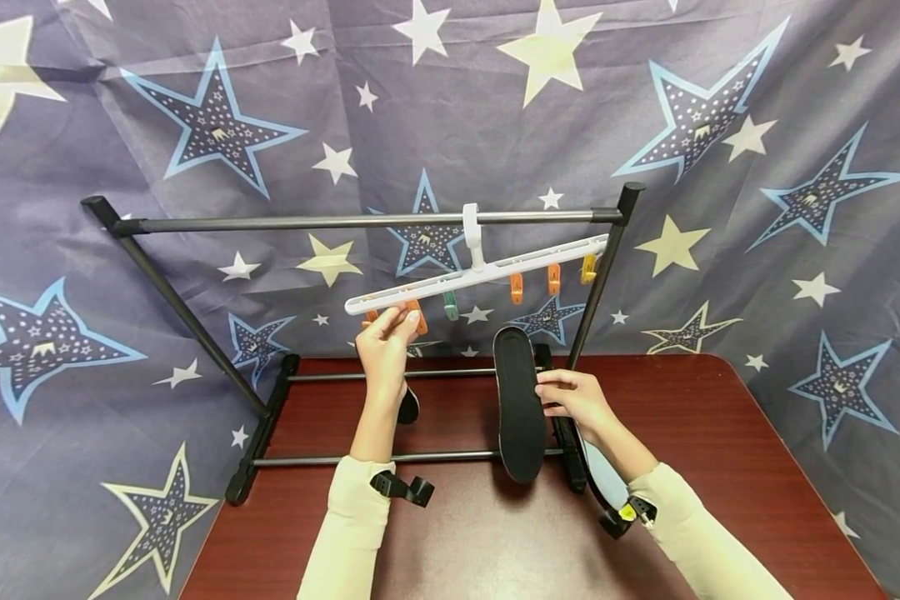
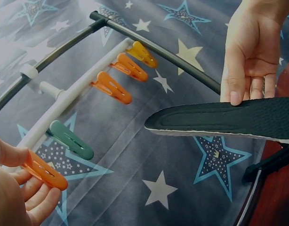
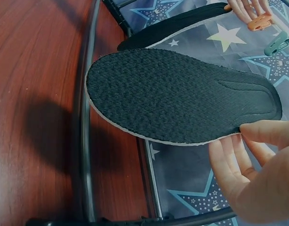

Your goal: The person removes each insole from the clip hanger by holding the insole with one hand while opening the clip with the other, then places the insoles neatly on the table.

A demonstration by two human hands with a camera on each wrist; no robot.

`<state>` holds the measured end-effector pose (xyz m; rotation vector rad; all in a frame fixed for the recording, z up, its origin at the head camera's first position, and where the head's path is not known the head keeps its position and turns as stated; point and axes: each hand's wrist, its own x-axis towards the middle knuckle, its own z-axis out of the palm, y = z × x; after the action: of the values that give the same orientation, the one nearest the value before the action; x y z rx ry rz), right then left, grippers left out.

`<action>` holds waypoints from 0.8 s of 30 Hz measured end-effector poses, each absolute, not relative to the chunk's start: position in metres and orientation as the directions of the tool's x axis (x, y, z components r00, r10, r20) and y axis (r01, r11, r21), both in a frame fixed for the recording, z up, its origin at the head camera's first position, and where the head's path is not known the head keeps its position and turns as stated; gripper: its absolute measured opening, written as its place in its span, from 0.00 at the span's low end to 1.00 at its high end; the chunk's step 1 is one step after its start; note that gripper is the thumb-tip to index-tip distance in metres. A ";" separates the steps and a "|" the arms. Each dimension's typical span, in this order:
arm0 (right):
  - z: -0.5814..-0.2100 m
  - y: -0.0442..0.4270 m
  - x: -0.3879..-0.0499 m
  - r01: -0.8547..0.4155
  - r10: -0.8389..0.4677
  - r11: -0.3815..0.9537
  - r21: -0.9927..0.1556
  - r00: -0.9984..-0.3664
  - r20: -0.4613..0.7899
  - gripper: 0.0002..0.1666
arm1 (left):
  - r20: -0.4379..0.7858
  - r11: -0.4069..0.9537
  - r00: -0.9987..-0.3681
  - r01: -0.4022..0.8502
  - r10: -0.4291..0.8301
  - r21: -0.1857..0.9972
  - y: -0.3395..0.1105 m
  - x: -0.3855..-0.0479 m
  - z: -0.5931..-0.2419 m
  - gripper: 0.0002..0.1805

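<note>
So the left hand [image 1: 386,357] is pinching an orange clip [image 2: 48,172] between thumb and fingers, and the right hand [image 1: 579,398] is gripping a black insole [image 1: 521,404] by its edge, thumb on one face and fingers behind. That insole is standing roughly upright in the head view, sitting below the hanger [image 1: 420,290] and well apart from the clip in the left hand.

A second insole [image 3: 177,24] is showing beyond the first one, its tip ending right by the left hand. The forearm is hiding part of it in the head view, and I can't really tell what's holding it.

Going outward, the hanger is hooking over the top bar of a dark rack [image 1: 307,222] and tilting, left end lower. Along it are hanging another orange clip at the far left, a green clip [image 2: 71,140], two more orange ones and a yellow clip [image 2: 144,54] on the right. The rack is standing on a reddish-brown table [image 1: 720,433], and a starry cloth [image 1: 15,200] is hanging behind everything.
</note>
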<state>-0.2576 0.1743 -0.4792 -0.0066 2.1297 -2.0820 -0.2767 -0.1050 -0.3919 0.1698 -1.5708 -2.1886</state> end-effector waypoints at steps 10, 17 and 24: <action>-0.481 0.184 -0.256 0.104 -0.094 0.052 -0.993 -0.990 -0.109 0.22 | 0.168 -0.251 -0.895 0.289 -0.413 0.924 -0.106 -0.277 -0.392 0.17; -0.482 0.191 -0.255 0.121 -0.072 0.072 -0.990 -0.989 -0.127 0.21 | 0.169 -0.238 -0.896 0.284 -0.410 0.929 -0.105 -0.277 -0.394 0.18; -0.486 0.201 -0.258 0.124 -0.062 0.103 -0.987 -0.990 -0.130 0.19 | 0.170 -0.241 -0.898 0.285 -0.406 0.928 -0.105 -0.277 -0.394 0.18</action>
<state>-0.2575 0.2009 -0.4857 0.0627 2.2257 -2.0147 -0.2768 -0.1051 -0.3941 0.1452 -1.5924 -2.1743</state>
